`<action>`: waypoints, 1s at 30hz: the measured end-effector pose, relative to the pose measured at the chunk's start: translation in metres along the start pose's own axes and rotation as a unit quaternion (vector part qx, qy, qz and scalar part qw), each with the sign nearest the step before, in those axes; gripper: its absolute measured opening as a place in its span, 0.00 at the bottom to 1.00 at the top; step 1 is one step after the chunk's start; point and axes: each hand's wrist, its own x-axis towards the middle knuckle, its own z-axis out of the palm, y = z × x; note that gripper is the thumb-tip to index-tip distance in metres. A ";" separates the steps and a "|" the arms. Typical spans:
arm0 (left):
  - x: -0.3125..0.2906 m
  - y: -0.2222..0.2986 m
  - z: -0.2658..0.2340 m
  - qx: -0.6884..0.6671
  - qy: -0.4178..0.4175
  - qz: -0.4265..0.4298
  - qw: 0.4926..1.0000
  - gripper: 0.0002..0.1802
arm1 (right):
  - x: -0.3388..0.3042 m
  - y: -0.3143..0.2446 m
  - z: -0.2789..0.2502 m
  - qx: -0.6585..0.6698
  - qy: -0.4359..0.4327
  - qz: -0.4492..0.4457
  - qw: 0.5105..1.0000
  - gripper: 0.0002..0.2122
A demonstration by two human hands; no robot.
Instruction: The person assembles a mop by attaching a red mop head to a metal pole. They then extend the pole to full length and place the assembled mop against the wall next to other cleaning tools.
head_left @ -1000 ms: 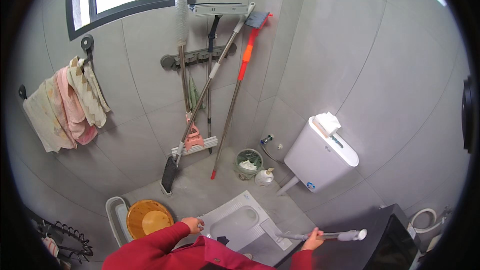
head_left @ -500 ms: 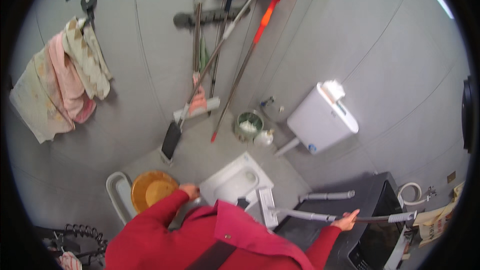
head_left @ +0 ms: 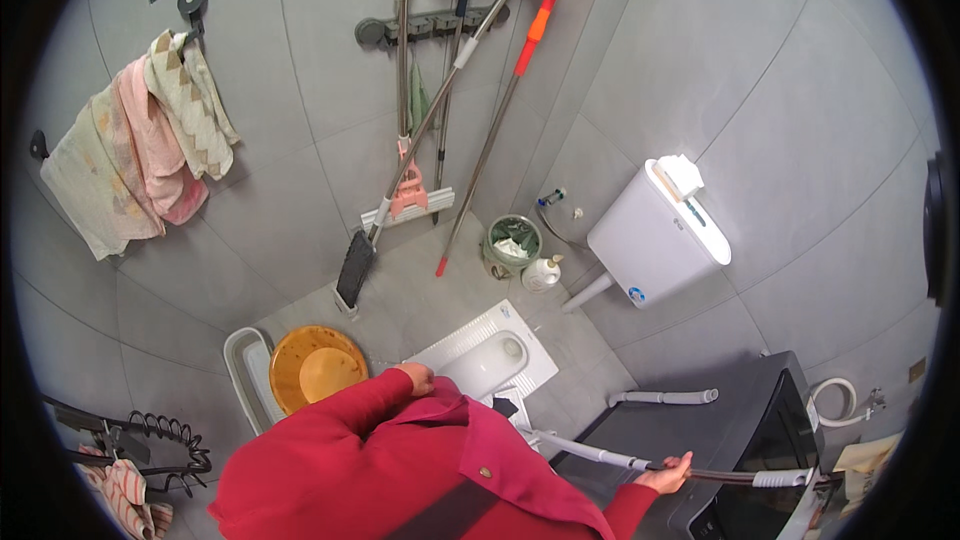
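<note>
My right hand [head_left: 664, 475] is wrapped round the pole of a long-handled mop [head_left: 595, 453], which lies slanted across the lower right with its grey grip toward the wall. My red jacket hides most of the mop's white head. In front of my chest, my left hand [head_left: 417, 378] is closed with its back up. Its fingertips are hidden, so I cannot see what is in them. Just beyond it is the white squat toilet [head_left: 480, 365] in the floor. An orange-brown basin [head_left: 320, 342] stands left of that hand.
A pale long tub [head_left: 248, 380] is beside the basin. Several mops and a red-handled squeegee [head_left: 515, 80] lean on the far wall. A waste bin [head_left: 512, 240] and white bottle [head_left: 541, 274] stand below the cistern [head_left: 655, 240]. At right is a dark front-loading machine [head_left: 720, 420].
My left hand has moved right, away from the basin and in front of my chest. My right hand and the mop have shifted slightly left and down; the mop head is now mostly covered.
</note>
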 end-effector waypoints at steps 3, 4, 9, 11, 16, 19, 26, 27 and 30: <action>0.045 -0.002 -0.016 0.010 0.025 0.022 0.999 0.19 | -0.036 -0.007 0.005 -0.011 -0.013 0.031 0.999 0.14; 0.059 0.002 -0.029 0.008 0.038 0.024 0.999 0.19 | -0.041 -0.005 0.004 -0.019 -0.036 0.039 0.998 0.13; 0.139 0.017 -0.127 -0.010 0.110 0.077 0.991 0.18 | -0.068 0.018 0.006 -0.116 0.013 0.075 0.990 0.08; 0.173 0.025 -0.178 -0.045 0.151 0.098 0.983 0.17 | -0.075 0.028 0.014 -0.135 0.042 0.081 0.987 0.08; 0.245 0.061 -0.344 -0.113 0.333 0.135 0.926 0.22 | -0.079 0.077 0.010 -0.191 0.115 0.043 0.974 0.09; 0.290 0.081 -0.437 -0.110 0.532 0.155 0.825 0.36 | -0.090 0.084 0.016 -0.273 0.126 0.052 0.952 0.11; 0.339 0.117 -0.588 -0.322 0.498 0.201 0.780 0.41 | -0.134 0.079 0.022 -0.397 0.144 -0.005 0.907 0.10; 0.341 0.120 -0.586 -0.304 0.498 0.196 0.788 0.38 | -0.141 0.073 0.020 -0.411 0.144 -0.010 0.900 0.10; 0.342 0.136 -0.584 -0.283 0.491 0.198 0.800 0.29 | -0.149 0.081 0.005 -0.363 0.154 -0.039 0.918 0.09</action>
